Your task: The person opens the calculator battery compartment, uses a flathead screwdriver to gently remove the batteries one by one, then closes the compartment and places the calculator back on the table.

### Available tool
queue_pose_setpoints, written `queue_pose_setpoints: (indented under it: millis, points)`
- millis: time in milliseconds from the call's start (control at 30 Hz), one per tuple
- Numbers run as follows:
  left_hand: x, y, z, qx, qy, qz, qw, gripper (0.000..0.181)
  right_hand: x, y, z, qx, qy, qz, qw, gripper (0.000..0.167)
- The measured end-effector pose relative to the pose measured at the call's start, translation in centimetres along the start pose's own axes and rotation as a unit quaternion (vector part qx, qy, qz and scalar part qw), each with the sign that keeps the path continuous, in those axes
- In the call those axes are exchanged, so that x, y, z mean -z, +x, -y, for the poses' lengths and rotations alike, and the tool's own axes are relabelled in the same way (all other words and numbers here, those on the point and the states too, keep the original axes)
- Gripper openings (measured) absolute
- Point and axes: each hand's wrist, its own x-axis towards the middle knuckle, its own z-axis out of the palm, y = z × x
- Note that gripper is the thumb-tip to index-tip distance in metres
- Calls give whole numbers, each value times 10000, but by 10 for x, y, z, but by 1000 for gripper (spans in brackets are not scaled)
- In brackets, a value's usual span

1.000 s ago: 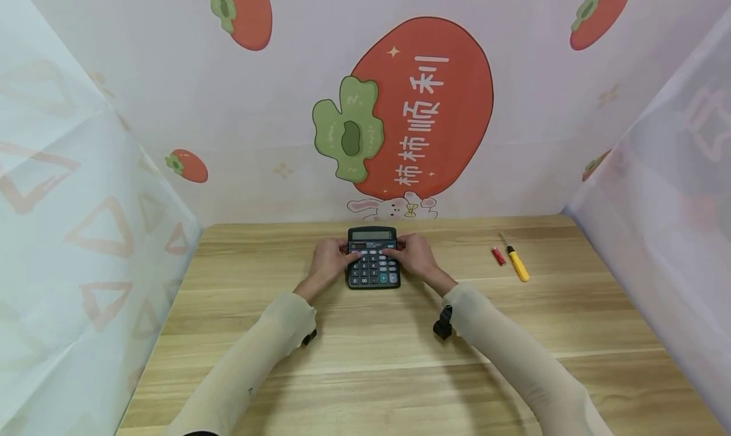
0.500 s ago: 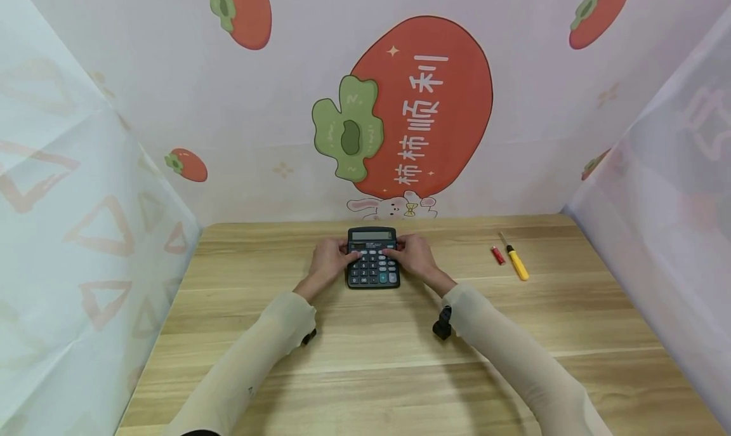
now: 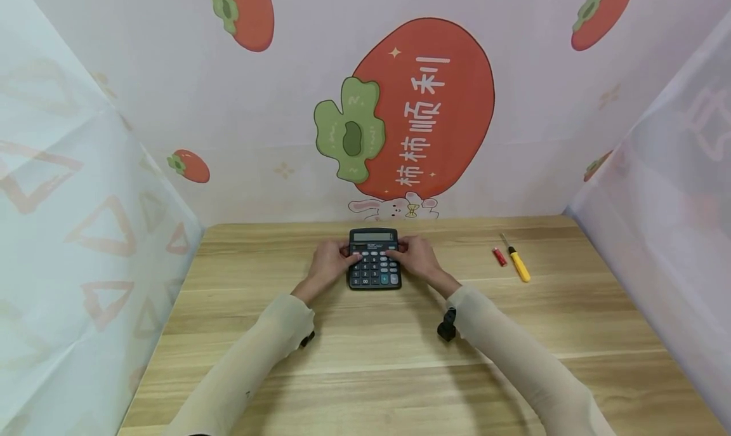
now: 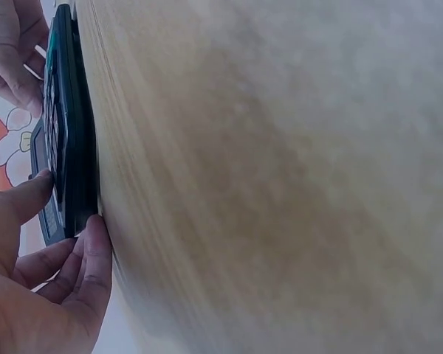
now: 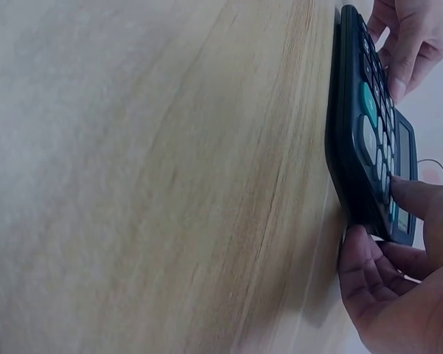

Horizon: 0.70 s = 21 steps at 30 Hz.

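A dark calculator (image 3: 374,272) with grey keys and one teal key lies at the back middle of the table, its display toward the wall. My left hand (image 3: 329,260) grips its left side, thumb over the keys and fingers curled at the edge. On the opposite side my right hand (image 3: 419,257) holds it the same way, the thumb lying on the upper keys. In the left wrist view the calculator (image 4: 77,125) sits between thumb and fingers. The right wrist view shows the calculator's (image 5: 343,133) near edge close to the wooden surface.
A yellow-handled screwdriver (image 3: 519,264) and a small red cylinder, perhaps a battery (image 3: 499,257), lie to the right on the wooden table (image 3: 365,385). Behind the table stands a wall covering (image 3: 274,118) printed with persimmons. White sheets (image 3: 74,201) flank both sides.
The head view has shifted very slightly. Both hands keep their hold on the calculator, with no clear movement of it.
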Motion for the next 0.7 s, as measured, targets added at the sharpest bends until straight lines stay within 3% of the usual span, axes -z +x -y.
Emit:
queue_pose_setpoints:
  millis: [267,433,700]
  points:
    - [-1,-1,3,-158,156,-88,9997,33,6,-1,-2,228,-190,101,9995,32]
    - [0,-5,4,-272,523,-127,9982,39,11,-4,-3,506,-734,140,9959,30]
    - [3,-10,5,-429,1363,-158,9896,46,22,-9,-9,924,-2090,61,9735,48]
